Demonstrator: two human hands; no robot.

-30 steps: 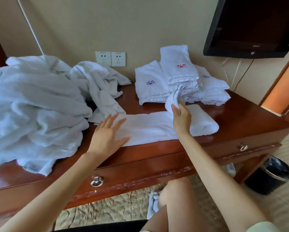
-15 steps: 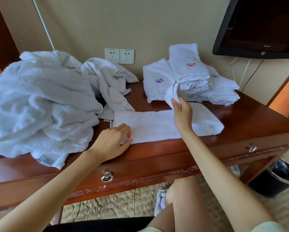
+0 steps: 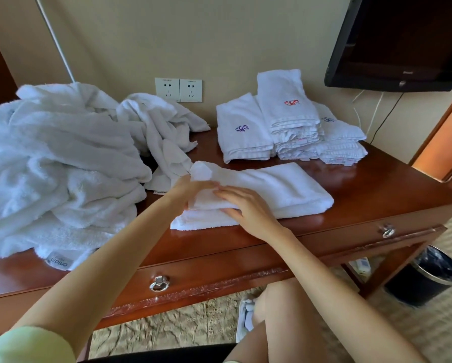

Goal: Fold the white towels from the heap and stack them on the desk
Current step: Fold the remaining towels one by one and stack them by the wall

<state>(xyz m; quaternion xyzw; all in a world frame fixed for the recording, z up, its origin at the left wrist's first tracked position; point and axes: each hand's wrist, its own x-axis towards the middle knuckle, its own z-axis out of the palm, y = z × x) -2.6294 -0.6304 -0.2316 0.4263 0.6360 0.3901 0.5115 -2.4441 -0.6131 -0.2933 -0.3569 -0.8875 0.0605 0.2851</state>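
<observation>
Head view. The towel (image 3: 280, 188) being folded lies as a long band across the front of the surface (image 3: 377, 187), between the heap (image 3: 57, 163) on your left and the stack of folded towels (image 3: 290, 121) at the back right; it touches neither the stack nor the front edge.

Your left hand (image 3: 191, 191) grasps the band's left end, bunched and raised above the knuckles, apparently to carry that end over toward the right. Your right hand (image 3: 248, 209) is released: its fingers lie nearly straight on the upper layer, thumb at the front edge, presumably pinning the crease line so the fold lands square. The step in hand is judged to be the crosswise fold; stacking is not yet done.

The stack sits well clear at the rear, probably so the front stays free as folding space. The heap holds several unfolded pieces, so much of the task remains.

Containers: both drawers are closed, ring pulls (image 3: 159, 283) hanging flat. A dark waste bin (image 3: 426, 279) stands on the floor at right; its contents cannot be made out.
</observation>
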